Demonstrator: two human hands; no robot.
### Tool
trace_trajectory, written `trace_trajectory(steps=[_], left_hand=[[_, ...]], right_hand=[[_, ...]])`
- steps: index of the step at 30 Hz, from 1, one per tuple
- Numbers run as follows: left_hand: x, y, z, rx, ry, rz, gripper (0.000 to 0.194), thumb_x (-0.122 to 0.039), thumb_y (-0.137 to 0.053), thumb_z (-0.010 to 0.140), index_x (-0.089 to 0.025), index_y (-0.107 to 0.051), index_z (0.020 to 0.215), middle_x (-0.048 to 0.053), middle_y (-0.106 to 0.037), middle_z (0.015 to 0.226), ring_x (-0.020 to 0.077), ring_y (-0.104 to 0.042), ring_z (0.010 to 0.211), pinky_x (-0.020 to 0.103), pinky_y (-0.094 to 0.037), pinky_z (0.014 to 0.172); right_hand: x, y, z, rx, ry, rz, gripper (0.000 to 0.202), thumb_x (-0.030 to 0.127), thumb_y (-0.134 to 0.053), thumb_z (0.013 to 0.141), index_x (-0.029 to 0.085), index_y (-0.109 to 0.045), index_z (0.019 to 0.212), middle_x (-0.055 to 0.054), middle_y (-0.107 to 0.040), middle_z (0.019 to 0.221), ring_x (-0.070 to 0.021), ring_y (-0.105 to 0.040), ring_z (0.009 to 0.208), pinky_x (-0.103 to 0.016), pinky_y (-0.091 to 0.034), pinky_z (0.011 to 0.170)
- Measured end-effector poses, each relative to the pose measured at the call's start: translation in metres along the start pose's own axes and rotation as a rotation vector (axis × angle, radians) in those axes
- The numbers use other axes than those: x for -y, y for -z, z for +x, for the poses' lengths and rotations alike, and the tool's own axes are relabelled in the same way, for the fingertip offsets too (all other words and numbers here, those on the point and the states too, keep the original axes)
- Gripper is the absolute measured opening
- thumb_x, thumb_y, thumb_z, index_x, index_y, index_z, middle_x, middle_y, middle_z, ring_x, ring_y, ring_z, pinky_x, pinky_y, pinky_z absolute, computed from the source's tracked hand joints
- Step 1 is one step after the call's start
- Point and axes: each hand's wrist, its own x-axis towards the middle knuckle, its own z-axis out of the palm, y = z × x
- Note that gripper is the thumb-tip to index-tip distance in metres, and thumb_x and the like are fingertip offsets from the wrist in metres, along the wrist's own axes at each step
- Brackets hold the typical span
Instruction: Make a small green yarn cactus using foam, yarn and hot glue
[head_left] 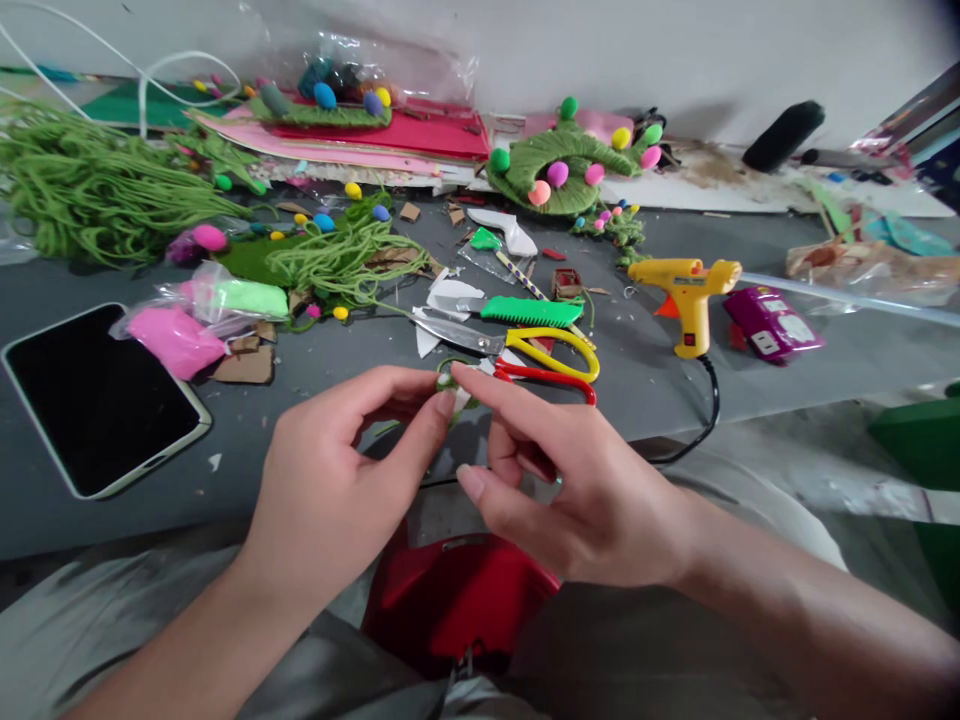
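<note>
Thumb and fingers of my left hand (330, 460) pinch a small white piece with green yarn (459, 398) around it. Its full shape is hidden behind the fingertips. My right hand (577, 470) reaches in from the other side, its index fingertip touching the top of that piece, its thumb held apart and the other fingers curled. Just beyond the hands lie scissors with yellow and red handles (555, 352) and a green-handled cutter (529, 310). A loose bundle of green yarn (352, 262) lies further left.
A yellow glue gun (686, 290) stands at the right, its black cord running off the table edge. Left are a phone (105, 400) and a pink clay bag (176, 340). Yarn-wrapped trees with pompoms (555, 170) lie behind. Below is something red (457, 590).
</note>
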Motion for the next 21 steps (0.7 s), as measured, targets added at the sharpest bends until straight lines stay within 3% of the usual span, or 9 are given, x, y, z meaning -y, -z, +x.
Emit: trace_trajectory(steps=[16,19,21], left_hand=[[0.001,0.000,0.001,-0.013,0.062,-0.047,0.013,-0.042,-0.074,0.090,-0.034,-0.078,0.099,-0.007,-0.079,0.088,0.0145,-0.072,0.073,0.022,-0.058,0.066],[0.003,0.002,0.002,0.004,0.066,-0.071,0.015,-0.043,-0.075,0.089,-0.034,-0.079,0.100,-0.006,-0.080,0.091,0.0155,-0.073,0.075,0.022,-0.057,0.062],[0.005,0.002,0.003,0.020,0.071,-0.094,0.015,-0.043,-0.076,0.088,-0.034,-0.079,0.100,-0.005,-0.081,0.092,0.0161,-0.074,0.076,0.022,-0.057,0.061]], right_hand=[[0.000,-0.014,0.000,0.059,0.007,0.169,0.084,0.022,-0.061,0.093,0.010,-0.020,0.166,0.008,-0.047,0.069,-0.0084,-0.039,0.059,-0.024,-0.032,0.054],[0.004,-0.007,0.002,0.103,-0.124,0.403,0.083,0.025,-0.064,0.094,0.017,-0.023,0.165,0.009,-0.047,0.068,-0.0077,-0.039,0.057,-0.022,-0.035,0.054],[0.007,0.001,0.005,0.107,-0.233,0.612,0.070,0.030,-0.065,0.096,0.020,-0.037,0.159,0.009,-0.047,0.067,-0.0071,-0.039,0.056,-0.021,-0.035,0.052]])
